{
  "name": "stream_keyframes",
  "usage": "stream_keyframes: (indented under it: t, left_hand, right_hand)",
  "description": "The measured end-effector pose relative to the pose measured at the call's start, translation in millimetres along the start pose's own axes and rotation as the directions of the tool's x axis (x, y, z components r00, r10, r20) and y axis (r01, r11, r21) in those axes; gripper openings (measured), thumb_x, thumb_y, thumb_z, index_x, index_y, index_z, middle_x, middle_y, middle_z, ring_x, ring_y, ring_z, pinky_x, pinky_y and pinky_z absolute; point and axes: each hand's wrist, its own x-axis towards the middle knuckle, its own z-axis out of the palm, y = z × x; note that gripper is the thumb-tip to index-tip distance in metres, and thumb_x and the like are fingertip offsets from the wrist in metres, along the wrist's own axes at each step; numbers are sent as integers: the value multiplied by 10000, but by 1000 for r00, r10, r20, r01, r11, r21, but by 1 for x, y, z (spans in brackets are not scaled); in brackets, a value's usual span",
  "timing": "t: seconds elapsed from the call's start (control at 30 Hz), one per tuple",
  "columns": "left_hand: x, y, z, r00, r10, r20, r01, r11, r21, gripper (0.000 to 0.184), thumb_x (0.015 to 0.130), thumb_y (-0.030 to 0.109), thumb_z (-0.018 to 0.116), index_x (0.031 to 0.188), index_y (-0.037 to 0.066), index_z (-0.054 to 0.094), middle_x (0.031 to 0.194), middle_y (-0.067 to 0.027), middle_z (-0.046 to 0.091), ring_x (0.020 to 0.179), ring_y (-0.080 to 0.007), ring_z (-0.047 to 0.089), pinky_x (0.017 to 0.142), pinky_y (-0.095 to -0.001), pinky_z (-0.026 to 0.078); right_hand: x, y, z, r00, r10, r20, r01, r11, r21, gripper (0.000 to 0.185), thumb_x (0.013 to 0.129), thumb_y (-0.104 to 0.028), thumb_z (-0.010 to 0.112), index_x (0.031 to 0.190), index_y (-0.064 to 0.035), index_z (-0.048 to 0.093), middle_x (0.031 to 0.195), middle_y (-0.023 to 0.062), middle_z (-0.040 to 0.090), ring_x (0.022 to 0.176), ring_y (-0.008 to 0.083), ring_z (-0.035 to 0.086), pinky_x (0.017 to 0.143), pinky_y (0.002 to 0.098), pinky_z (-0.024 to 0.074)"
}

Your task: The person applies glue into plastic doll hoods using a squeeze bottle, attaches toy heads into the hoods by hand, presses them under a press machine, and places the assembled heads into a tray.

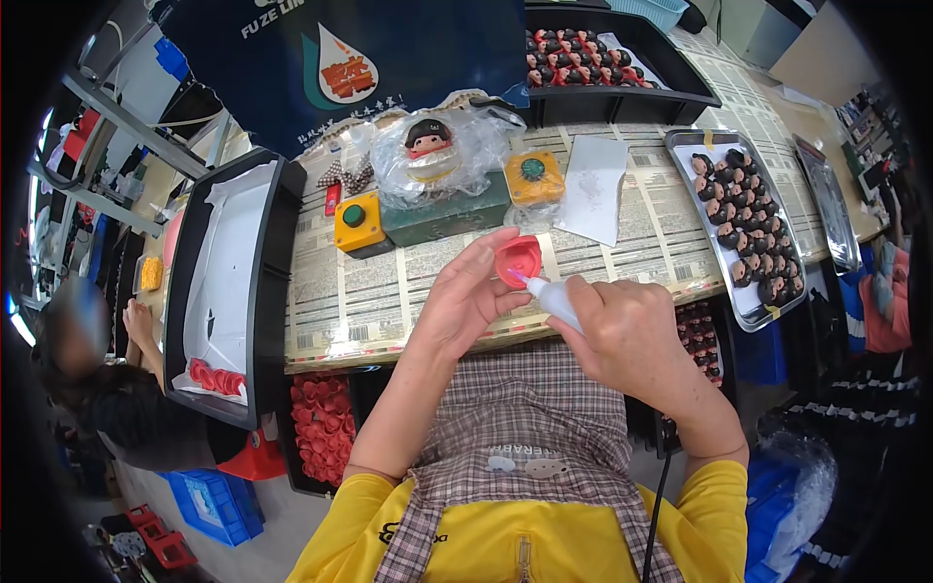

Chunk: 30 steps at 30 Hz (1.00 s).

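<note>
Both forearms reach forward from the yellow sleeves and angle inward, so the two hands meet above the near edge of the counter (326,335) covered in newspaper-print sheet. The left hand (468,291) is turned palm inward, its fingers curved narrowly around the small, hollow red cup-shaped piece (520,255), whose opening faces the person. The right hand (627,325), back of the hand upward, has its fingers wrapped around the translucent white squeeze bottle (557,302), tilting it so its thin nozzle points up and left into the opening. Just beyond the red piece, the dark green rectangular block (447,222) stands between two yellow boxes (362,233) with green buttons.
</note>
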Motion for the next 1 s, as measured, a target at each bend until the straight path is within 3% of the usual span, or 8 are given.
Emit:
stream_keyframes:
  t: [0.1, 0.2, 1.0]
  left_hand:
    - [1, 0, 0, 1000, 5, -7, -5, 1000, 29, 388, 986, 228, 479, 1313, 21, 463, 1232, -129, 568, 1038, -218, 621, 824, -343, 566]
    - [2, 0, -1, 1000, 20, -18, -19, 998, 66, 447, 977, 216, 471, 1355, -7, 392, 1251, -185, 542, 1052, -260, 623, 832, -379, 572]
    - [-1, 4, -1, 997, 46, -58, -40, 995, 92, 413, 974, 200, 487, 1331, 0, 432, 1283, -165, 532, 1096, -240, 597, 850, -404, 566]
  right_hand:
    - [-1, 1, 0, 1000, -2, 4, 2, 1000, 10, 245, 766, -191, 696, 693, -44, 514, 494, 59, 534, 423, 209, 576, 379, 322, 417]
    - [-3, 1, -1, 1000, 7, -10, -7, 1000, 23, 249, 764, -192, 698, 687, -47, 511, 491, 61, 529, 417, 210, 571, 378, 322, 414]
    - [-7, 4, 3, 989, 121, -84, -116, 991, 61, 237, 790, -208, 687, 728, -38, 534, 491, 81, 540, 413, 242, 571, 386, 338, 426]
